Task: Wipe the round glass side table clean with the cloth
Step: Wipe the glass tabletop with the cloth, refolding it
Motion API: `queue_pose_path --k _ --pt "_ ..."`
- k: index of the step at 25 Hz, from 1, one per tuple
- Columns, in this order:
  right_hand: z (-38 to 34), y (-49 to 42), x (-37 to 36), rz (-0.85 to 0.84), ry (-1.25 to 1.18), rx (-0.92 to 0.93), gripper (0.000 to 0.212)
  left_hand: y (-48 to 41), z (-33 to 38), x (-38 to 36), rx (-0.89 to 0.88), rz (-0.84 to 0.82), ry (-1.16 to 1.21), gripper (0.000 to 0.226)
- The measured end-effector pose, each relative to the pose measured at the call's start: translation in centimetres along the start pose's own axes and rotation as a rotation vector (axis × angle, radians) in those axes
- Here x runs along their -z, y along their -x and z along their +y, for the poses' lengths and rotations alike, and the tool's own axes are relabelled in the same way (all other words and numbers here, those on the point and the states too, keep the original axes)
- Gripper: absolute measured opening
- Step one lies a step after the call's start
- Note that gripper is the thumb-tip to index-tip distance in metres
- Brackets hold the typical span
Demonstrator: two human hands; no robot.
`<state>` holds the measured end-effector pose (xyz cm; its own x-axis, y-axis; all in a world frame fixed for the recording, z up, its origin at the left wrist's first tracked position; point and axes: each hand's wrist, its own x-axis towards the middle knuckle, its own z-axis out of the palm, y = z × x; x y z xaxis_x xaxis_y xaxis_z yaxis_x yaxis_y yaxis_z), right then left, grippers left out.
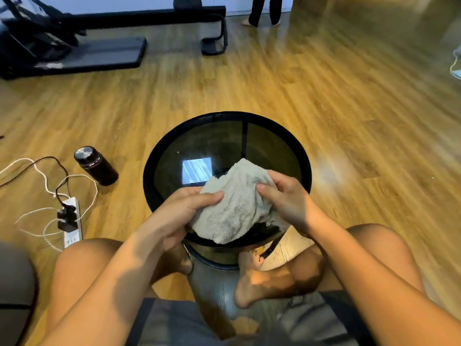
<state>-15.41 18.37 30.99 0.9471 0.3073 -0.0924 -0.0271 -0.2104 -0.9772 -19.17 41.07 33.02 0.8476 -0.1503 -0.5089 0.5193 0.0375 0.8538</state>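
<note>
A round side table (159, 156) with a dark glass top and black rim stands between my knees. A bright square reflection shows on the glass. A crumpled grey-white cloth (234, 206) lies over the near half of the top. My left hand (184, 213) grips the cloth's left edge, thumb on top. My right hand (287, 198) grips its right side. Both hands hold the cloth bunched just above the glass near the front rim.
A dark flask (96, 166) stands on the wooden floor left of the table. A white power strip (71, 221) with plugs and loose cables lies further left. A black treadmill (74, 46) stands at the far left. A person's legs (264, 11) stand at the back.
</note>
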Motion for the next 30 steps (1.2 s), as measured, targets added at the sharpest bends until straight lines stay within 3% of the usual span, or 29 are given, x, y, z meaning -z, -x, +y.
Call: queue_pose_path --k 3,4,7,10,13,16,19,22,24,27,30 --pt "-1.0 0.2 -0.5 -0.155 0.0 0.057 0.071 0.4 -0.2 -1.2 -0.057 -0.039 0.176 0.041" --pt "-1.1 0.3 -0.6 -0.212 0.004 0.069 0.075 0.5 -0.3 -1.4 -0.063 -0.021 0.203 0.038" --pt "-1.7 0.2 -0.6 -0.264 0.131 0.141 0.055 0.7 -0.2 -1.8 -0.088 0.076 0.193 0.025" --pt "-2.2 0.5 -0.7 -0.164 0.282 0.198 0.029 0.9 0.1 -1.7 -0.172 0.169 0.117 0.023" --pt "-2.4 1.0 -0.4 -0.075 0.311 0.232 0.033 1.2 0.7 -1.0 -0.313 0.288 -0.039 0.04" --pt "-2.9 1.1 1.2 -0.024 0.259 0.225 0.026 1.7 1.2 1.2 -0.365 0.36 -0.199 0.022" --pt "-3.0 0.3 2.9 0.117 0.295 0.251 0.025 2.4 1.4 3.1 -0.346 0.339 -0.486 0.024" --pt "-3.0 -0.6 4.3 0.247 0.235 0.14 0.018 2.3 1.8 3.9 -0.416 0.553 -0.71 0.008" --pt "-2.8 -1.4 5.3 0.314 0.251 0.061 0.023 2.1 2.3 4.5 -0.477 0.581 -0.662 0.011" --pt "-2.8 -2.4 6.3 0.364 0.126 -0.002 0.029 1.9 3.6 4.8 -0.46 0.38 -0.289 0.003" --pt "-3.0 -3.1 6.6 0.301 0.029 -0.016 0.02 1.4 3.8 4.4 -0.453 0.284 -0.056 0.011"
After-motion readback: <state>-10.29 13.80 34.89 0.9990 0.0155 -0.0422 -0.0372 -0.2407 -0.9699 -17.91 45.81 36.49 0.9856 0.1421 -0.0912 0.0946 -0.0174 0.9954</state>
